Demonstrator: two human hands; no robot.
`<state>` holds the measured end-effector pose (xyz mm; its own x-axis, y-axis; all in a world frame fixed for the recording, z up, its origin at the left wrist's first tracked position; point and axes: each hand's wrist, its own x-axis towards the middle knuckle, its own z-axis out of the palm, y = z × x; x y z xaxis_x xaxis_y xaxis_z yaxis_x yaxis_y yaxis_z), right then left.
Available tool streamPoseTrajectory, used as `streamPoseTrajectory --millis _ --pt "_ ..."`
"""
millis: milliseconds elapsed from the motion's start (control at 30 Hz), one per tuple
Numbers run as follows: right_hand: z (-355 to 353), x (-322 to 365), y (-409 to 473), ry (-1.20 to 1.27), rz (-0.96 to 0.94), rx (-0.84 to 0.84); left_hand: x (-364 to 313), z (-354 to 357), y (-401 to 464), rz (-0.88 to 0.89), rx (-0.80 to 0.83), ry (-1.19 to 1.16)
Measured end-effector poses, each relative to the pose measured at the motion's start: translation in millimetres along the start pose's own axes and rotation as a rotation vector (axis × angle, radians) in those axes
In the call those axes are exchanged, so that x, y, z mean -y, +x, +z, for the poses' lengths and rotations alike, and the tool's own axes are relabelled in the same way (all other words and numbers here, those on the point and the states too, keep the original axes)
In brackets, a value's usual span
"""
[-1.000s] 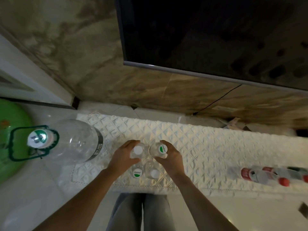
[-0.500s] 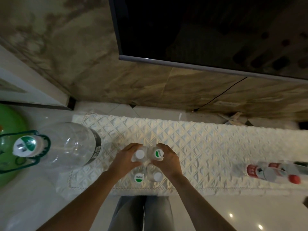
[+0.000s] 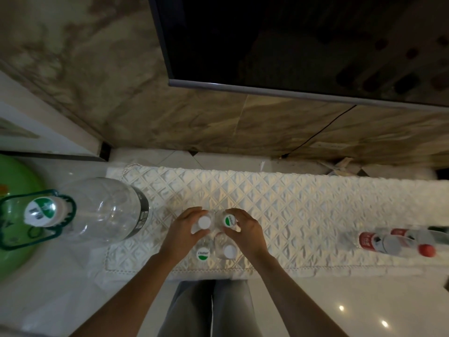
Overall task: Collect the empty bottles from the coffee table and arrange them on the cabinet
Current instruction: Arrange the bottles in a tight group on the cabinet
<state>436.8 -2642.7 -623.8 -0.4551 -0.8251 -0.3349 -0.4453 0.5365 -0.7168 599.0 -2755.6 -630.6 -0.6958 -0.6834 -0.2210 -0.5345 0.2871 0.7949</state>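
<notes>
Several small clear bottles stand upright in a tight cluster on the white quilted cloth (image 3: 279, 205) covering the cabinet top. My left hand (image 3: 184, 229) grips the far left bottle with the plain white cap (image 3: 204, 223). My right hand (image 3: 245, 231) grips the far right bottle with the green-and-white cap (image 3: 229, 220). Two more bottles stand just in front of them: one with a green-logo cap (image 3: 203, 254), one with a white cap (image 3: 229, 251). A large clear water jug (image 3: 104, 212) with a green handle stands at the left.
Two or three red-labelled bottles (image 3: 393, 240) lie on their sides at the cloth's right end. A dark TV screen (image 3: 303, 45) hangs on the marble wall behind. A green basin (image 3: 14, 215) sits at far left. My legs and glossy floor show below the cabinet edge.
The view has shifted a little; my hands stay on the two far bottles, holding them close together. The bottles have not visibly moved.
</notes>
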Motion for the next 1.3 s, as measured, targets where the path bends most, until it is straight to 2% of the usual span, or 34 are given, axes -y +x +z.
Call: streamPoseTrajectory --millis 300,933,1300 --pt "-1 -1 1 0.007 -0.041 -0.015 -5 -3 -1 -0.008 -0.041 -0.006" --pt "0 1 -3 0.006 -0.049 -0.011 -8 -4 -4 -0.002 -0.025 0.048" --pt "-8 19 -17 -0.134 0.074 0.098 -31 -24 -14 -0.069 0.042 0.166"
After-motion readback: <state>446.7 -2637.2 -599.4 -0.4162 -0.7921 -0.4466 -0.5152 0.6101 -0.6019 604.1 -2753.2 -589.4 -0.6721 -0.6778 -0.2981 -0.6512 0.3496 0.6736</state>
